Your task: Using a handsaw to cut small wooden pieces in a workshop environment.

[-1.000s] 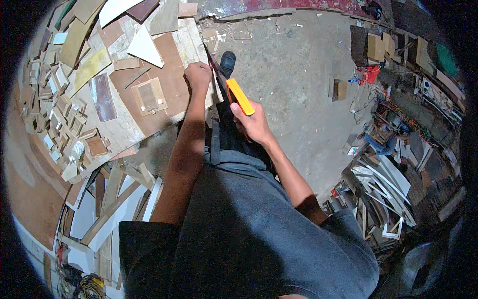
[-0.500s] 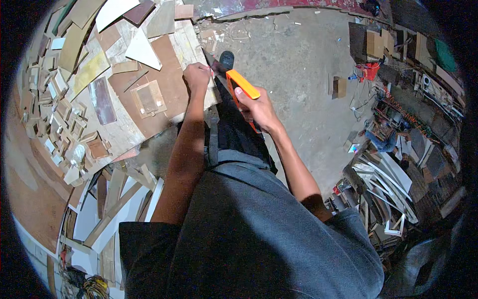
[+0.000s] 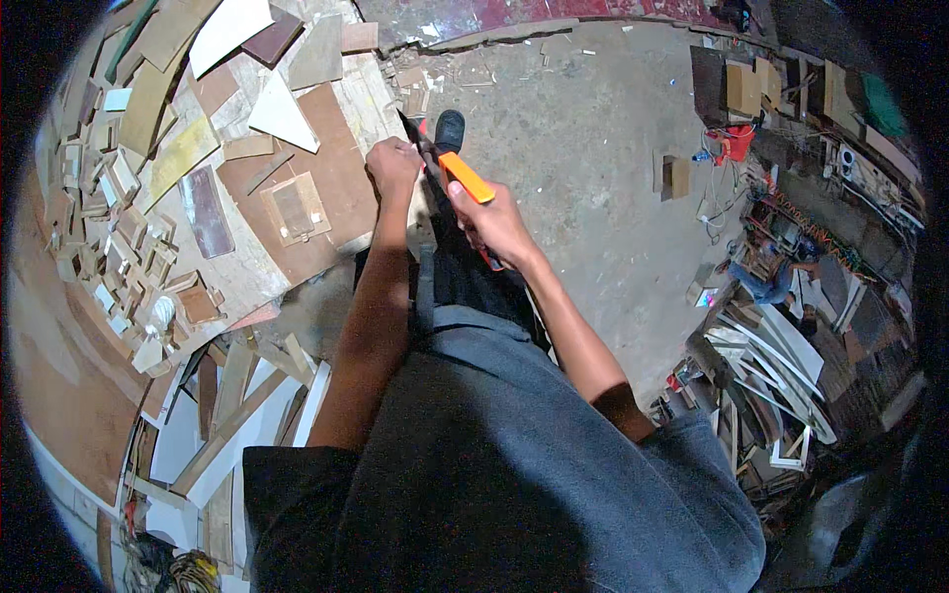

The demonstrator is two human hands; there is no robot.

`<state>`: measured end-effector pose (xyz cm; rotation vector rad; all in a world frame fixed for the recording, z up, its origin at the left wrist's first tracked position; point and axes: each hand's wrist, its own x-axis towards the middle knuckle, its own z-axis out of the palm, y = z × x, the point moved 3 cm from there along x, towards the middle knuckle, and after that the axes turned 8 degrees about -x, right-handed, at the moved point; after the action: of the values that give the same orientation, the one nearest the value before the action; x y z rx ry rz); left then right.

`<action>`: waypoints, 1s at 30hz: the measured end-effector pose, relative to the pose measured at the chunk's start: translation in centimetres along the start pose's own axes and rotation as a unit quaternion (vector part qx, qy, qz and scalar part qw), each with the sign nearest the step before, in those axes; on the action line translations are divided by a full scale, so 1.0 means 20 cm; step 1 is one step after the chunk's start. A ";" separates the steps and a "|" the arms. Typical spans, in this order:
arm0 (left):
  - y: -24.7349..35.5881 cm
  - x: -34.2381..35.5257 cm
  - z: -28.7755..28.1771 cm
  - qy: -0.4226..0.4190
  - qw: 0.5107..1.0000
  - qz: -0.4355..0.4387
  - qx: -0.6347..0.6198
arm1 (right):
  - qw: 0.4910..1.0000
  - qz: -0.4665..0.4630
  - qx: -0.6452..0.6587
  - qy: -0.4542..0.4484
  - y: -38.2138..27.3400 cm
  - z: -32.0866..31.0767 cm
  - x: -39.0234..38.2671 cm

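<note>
My right hand (image 3: 499,219) is wrapped round the orange handle of a hand saw (image 3: 467,178). The saw's dark blade points away from me and to the left, along the right edge of the worktable (image 3: 252,272). Close to the blade, my left hand (image 3: 393,166) is closed in a fist at that edge; whatever it grips is hidden by the fingers. A small red thing shows beside the blade, too small to name. Left of my left hand, a brown board (image 3: 341,148) lies on the table, with a small rectangular wooden panel (image 3: 294,208) on it.
Offcuts and small wooden blocks (image 3: 129,232) crowd the table's left side. Below it stand long wood strips (image 3: 232,420). On the concrete floor (image 3: 603,198) to the right are a box (image 3: 675,178), a red container (image 3: 733,143), cables and a scrap pile (image 3: 766,361).
My right hand and the saw have shifted left, bringing the handle nearer my left hand. The left hand stays closed at the table edge. The whole view has moved slightly.
</note>
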<state>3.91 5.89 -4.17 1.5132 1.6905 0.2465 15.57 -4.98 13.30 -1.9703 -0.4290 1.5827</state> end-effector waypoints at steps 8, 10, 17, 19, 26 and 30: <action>-0.05 -0.05 -0.02 -0.002 0.998 0.042 -0.047 | 0.997 0.011 0.044 0.060 0.22 -0.04 -0.02; -0.03 -0.07 -0.05 -0.007 0.998 0.027 -0.062 | 0.994 -0.009 -0.038 0.103 0.28 -0.02 0.05; -0.12 -0.04 0.07 -0.018 0.996 0.043 -0.082 | 0.985 -0.034 -0.098 0.138 0.47 0.06 0.54; -0.10 -0.05 0.05 0.000 0.995 0.068 -0.076 | 0.972 -0.127 -0.084 0.177 0.49 0.10 0.66; -0.11 -0.07 -0.02 -0.013 0.993 0.068 -0.095 | 0.989 -0.102 -0.054 0.095 0.47 0.20 0.84; -0.10 -0.06 0.00 -0.036 0.989 0.102 -0.103 | 0.989 -0.096 -0.087 0.066 0.49 0.17 0.94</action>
<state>2.36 4.33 -4.95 1.5204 1.4075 0.4565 15.90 -1.09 -7.83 -2.0793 -0.7009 1.3252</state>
